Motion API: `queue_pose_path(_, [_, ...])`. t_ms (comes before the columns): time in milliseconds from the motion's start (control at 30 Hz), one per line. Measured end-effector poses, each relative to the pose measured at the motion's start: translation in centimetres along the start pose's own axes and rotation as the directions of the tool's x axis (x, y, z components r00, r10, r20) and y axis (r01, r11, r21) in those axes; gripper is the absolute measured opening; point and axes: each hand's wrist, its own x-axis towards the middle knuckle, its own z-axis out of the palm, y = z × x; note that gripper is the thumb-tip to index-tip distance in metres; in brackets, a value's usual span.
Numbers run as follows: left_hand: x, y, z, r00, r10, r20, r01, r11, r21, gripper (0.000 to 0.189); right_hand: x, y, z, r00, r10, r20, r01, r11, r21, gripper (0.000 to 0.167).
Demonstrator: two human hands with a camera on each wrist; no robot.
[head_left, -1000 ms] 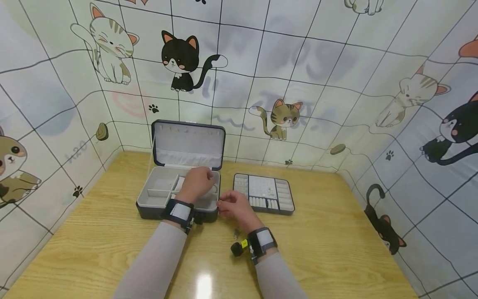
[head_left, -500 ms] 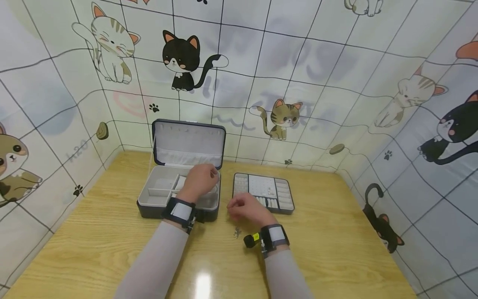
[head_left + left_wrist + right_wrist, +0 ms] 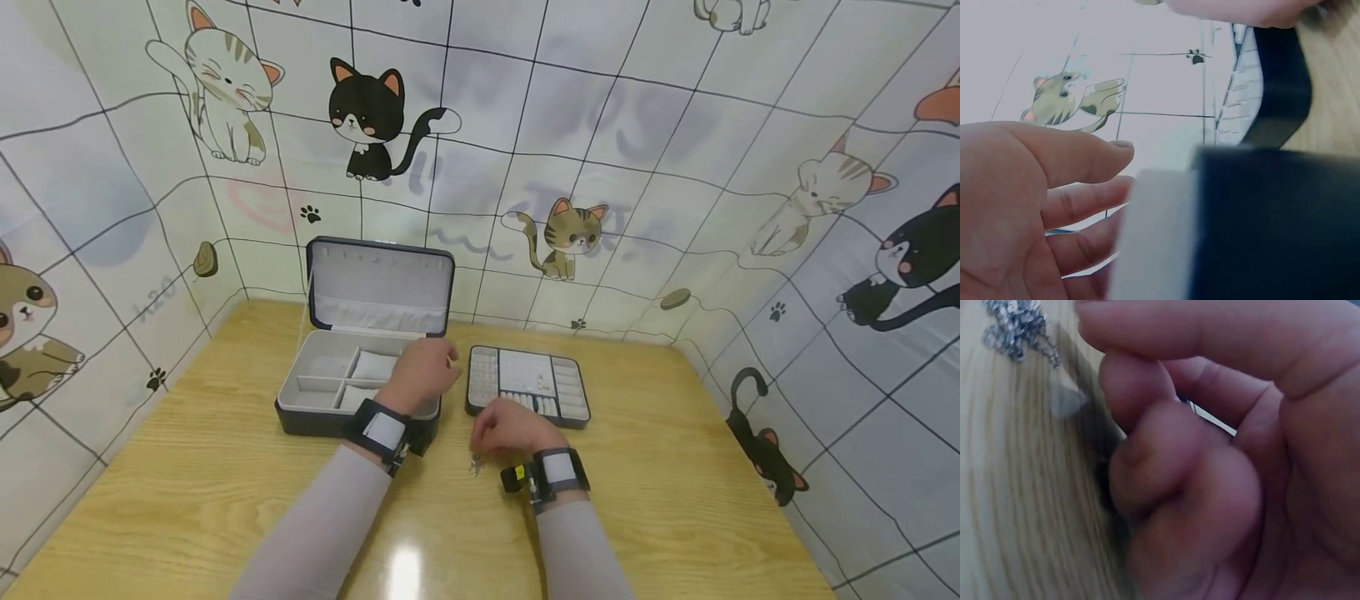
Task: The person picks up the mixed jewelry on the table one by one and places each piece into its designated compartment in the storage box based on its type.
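Observation:
My left hand (image 3: 422,371) hovers over the right side of an open jewelry box (image 3: 309,423). In the left wrist view its thumb and fingers are relaxed and apart, with nothing between them. My right hand (image 3: 516,429) is low over the table, just beside a small heap of silver chain (image 3: 476,467). The right wrist view shows its fingers curled in, with the chain (image 3: 1019,328) lying on the wood beyond the thumb tip. A small pale triangular piece (image 3: 1067,400) lies near these fingertips, blurred. I see nothing held by the right hand.
A jewelry tray (image 3: 527,367) with ring rolls and small compartments lies right of the box; small pieces sit on its middle panel. White cushions (image 3: 373,365) fill some box compartments. The box lid (image 3: 378,287) stands up near the cat-patterned cloth (image 3: 480,183) behind the table (image 3: 660,467).
My right hand has drawn back from the box's front right corner and come down beside the chain. The left hand has lifted and shifted right, toward the box's right edge, uncovering more cushions.

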Motion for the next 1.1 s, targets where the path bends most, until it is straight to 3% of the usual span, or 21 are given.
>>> queue_pose_path(133, [-0.2,0.5,0.2,0.999,0.027,-0.022,-0.026,0.998,0.055,0.024,0.0,-0.3,0.1,0.999,0.038,-0.012,-0.039,0.996,-0.080,0.006])
queue_pose_path(433, [-0.3,0.3,0.5,1.000,0.002,-0.012,-0.001,0.999,0.050,0.024,0.0,-1.1,0.5,0.992,0.100,-0.076,-0.113,0.976,-0.185,0.018])
queue_pose_path(933, [-0.2,0.2,0.6,1.000,-0.016,-0.013,0.017,1.000,0.027,0.023,-0.2,-3.7,1.0,0.979,0.190,-0.072,-0.203,0.926,-0.319,0.041])
queue_pose_path(1100, [-0.2,0.0,0.9,1.000,0.008,-0.028,-0.007,1.000,0.017,0.024,-0.3,-4.4,1.3,0.972,0.226,-0.064,-0.233,0.896,-0.377,0.042])
